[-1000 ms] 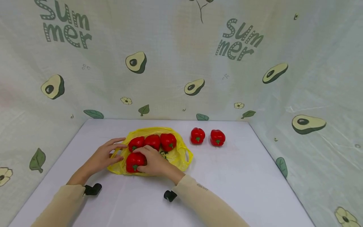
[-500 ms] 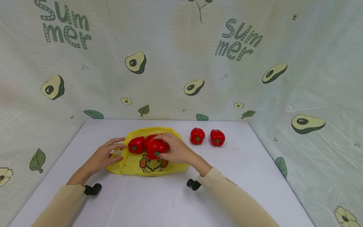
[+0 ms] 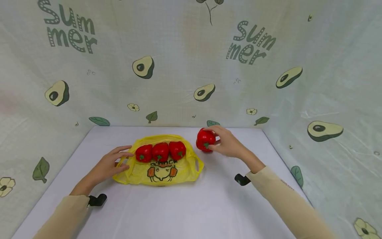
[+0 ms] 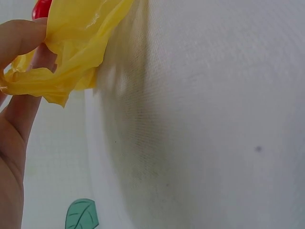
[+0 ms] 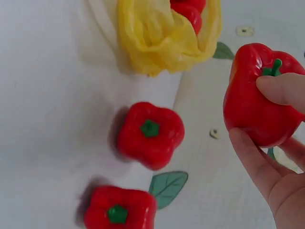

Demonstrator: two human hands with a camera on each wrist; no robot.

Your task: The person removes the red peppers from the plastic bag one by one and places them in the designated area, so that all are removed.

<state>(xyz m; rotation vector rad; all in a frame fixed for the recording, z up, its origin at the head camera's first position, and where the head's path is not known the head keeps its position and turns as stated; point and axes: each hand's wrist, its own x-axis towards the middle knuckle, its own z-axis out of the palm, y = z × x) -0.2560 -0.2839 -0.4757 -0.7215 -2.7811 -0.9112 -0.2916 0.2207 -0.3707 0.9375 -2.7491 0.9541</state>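
Observation:
My right hand [image 3: 229, 143] holds a red bell pepper [image 3: 204, 138] with a green stem, thumb on one side and fingers on the other. In the right wrist view this pepper is raised above the table, and two more bell peppers, one nearer the bag [image 5: 151, 136] and one farther [image 5: 121, 210], rest below. In the head view the hand and held pepper mostly hide those two. My left hand [image 3: 105, 167] holds the left handle of a yellow plastic bag [image 3: 135, 174], fingers through its loop. Three red bell peppers [image 3: 160, 152] sit in a row on the bag.
A white table [image 3: 179, 212] lies under everything. Pale cloth [image 3: 176, 66] printed with avocados and leaves hangs behind it and along both sides. Each wrist wears a small black camera, the left one [image 3: 97, 199] close to the table.
My right hand has lifted the bell pepper from the bag's lower left and carried it right, past the bag, toward the two loose peppers. My left hand stays at the bag.

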